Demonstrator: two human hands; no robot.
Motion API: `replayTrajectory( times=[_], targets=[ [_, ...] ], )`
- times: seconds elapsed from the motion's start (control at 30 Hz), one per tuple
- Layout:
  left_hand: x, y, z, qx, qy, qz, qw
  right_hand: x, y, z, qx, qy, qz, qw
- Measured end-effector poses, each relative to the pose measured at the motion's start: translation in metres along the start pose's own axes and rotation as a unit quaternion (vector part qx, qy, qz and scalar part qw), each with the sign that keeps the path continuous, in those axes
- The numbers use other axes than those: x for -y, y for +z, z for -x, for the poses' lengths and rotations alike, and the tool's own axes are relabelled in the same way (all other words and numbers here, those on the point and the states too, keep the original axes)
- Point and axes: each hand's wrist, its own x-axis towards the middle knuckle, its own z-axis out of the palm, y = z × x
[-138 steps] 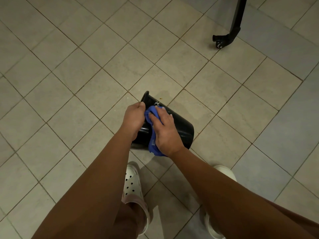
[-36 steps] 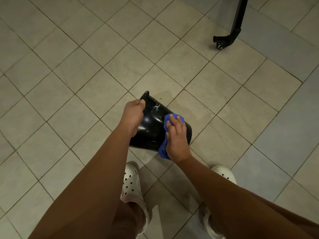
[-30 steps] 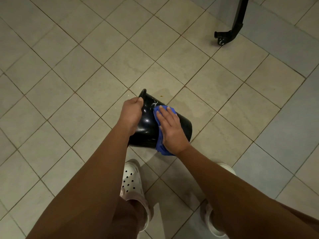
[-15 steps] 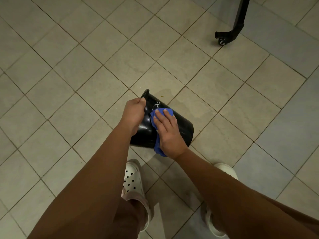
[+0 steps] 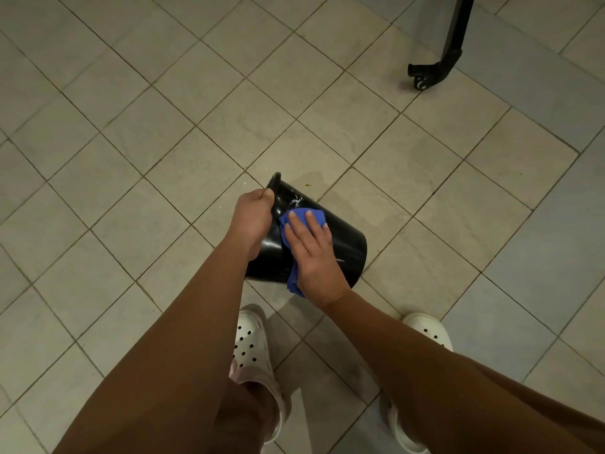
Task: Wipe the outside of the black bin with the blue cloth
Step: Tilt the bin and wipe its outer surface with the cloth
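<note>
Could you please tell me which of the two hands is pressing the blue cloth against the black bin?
The right hand, fingers flat on the crumpled blue cloth over the glossy black bin; the left hand grips the bin's rim.

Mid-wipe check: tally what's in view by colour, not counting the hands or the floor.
Black: 2, the bin and the wheeled leg
Blue: 1, the cloth
White: 2, the left clog and the right clog
Total: 5
</note>
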Motion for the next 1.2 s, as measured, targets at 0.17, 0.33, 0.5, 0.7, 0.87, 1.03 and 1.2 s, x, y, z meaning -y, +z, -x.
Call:
replayTrajectory(
  times=[0.17,0.33,0.5,0.7,0.87,1.03,1.2],
  targets=[
    [0.001,0.001,-0.001,0.001,0.002,0.016,1.0,-0.008,-0.013,-0.024,0.028,0.051,-0.071,0.996],
    [0.001,0.006,0.002,0.001,0.001,-0.006,1.0,-0.004,-0.013,-0.014,-0.019,0.164,-0.101,0.981],
    [0.005,0.004,0.001,0.001,0.0,-0.004,1.0,0.001,0.001,-0.001,-0.019,0.036,-0.048,0.998],
    [-0.001,0.005,0.0,0.003,0.012,0.01,1.0,-0.007,-0.014,-0.029,0.007,0.073,-0.083,0.994],
    [0.0,0.009,0.004,0.003,0.026,0.002,1.0,-0.009,-0.025,-0.03,0.0,0.2,-0.102,0.975],
    [0.001,0.006,0.002,-0.005,0.018,-0.002,1.0,0.013,-0.005,-0.01,-0.027,0.15,-0.068,0.986],
    [0.001,0.004,0.001,0.004,0.026,0.027,0.999,-0.001,-0.008,-0.029,0.001,0.043,-0.058,0.997]
  ],
)
